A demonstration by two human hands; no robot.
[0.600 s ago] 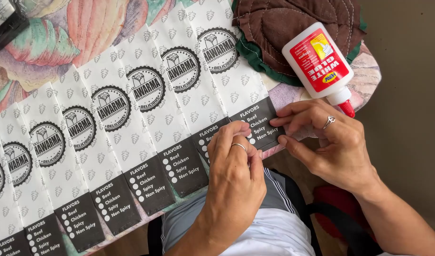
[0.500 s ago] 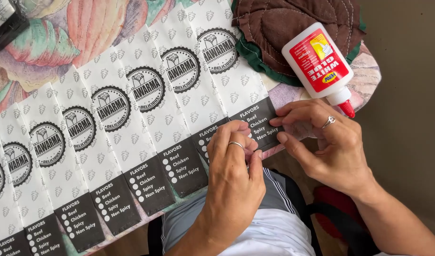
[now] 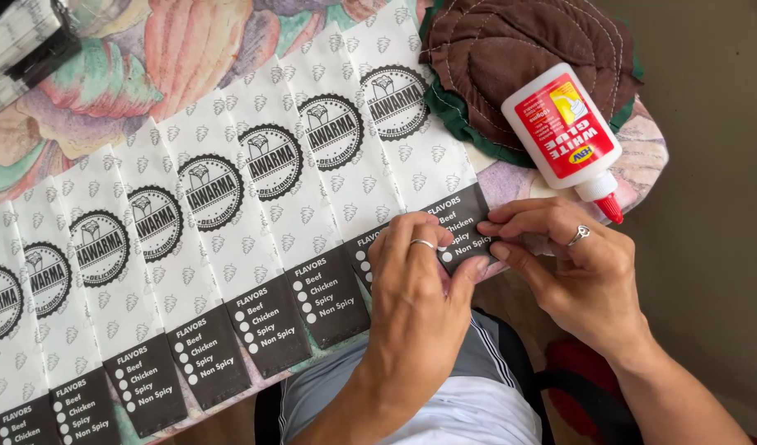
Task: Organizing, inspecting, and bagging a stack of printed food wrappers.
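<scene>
At lower right of centre, the left hand (image 3: 416, 284) and right hand (image 3: 572, 264) are pinching the dark bottom flap of the last paper sleeve (image 3: 411, 152); thin, light, easily creased; best gripped at its edge.

A row of white paper bags (image 3: 255, 206) with round black emblems and dark bottom panels lies overlapped across a flowered tablecloth (image 3: 106, 74). The left hand (image 3: 416, 297) and right hand (image 3: 572, 264), each wearing a ring, press on the dark bottom edge of the rightmost bag (image 3: 411, 140). A white glue bottle (image 3: 564, 132) with a red label lies just beside them, against a brown quilted pad (image 3: 519, 49).
</scene>
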